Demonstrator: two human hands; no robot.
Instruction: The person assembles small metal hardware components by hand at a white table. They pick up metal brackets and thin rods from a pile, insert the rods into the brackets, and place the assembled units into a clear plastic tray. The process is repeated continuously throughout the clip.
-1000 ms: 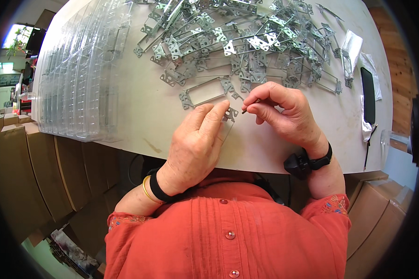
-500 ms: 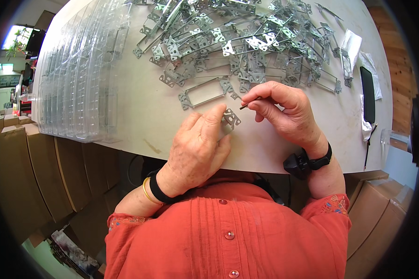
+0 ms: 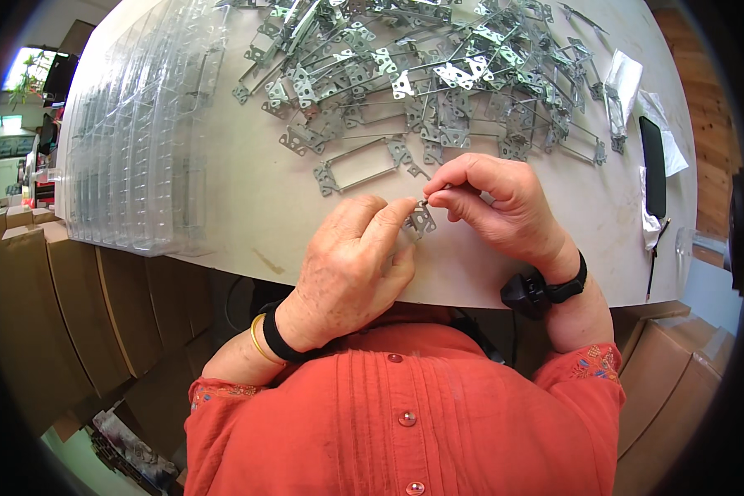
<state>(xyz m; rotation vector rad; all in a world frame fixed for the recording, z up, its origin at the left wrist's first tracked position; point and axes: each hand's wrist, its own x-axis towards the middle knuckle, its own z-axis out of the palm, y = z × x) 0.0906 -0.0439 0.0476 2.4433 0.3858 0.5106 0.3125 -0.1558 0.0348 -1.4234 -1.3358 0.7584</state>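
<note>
Table (image 3: 248,215) fills the upper frame: stack of clear plastic trays (image 3: 140,132) upper left, big tangle of metal brackets (image 3: 438,74) top centre, dark flat device (image 3: 653,165) at right edge. Frame centre: left hand (image 3: 351,264) pinches a small perforated metal plate (image 3: 422,220) between thumb and forefinger; right hand (image 3: 496,207) has fingertips closed on something tiny at the plate's top edge, can't tell what. Risk: both grips are fingertip-only near the table edge, so a slip likely drops the small part off the table.

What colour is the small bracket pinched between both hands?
Silvery grey bare metal bracket, seen best in the head view.
</note>
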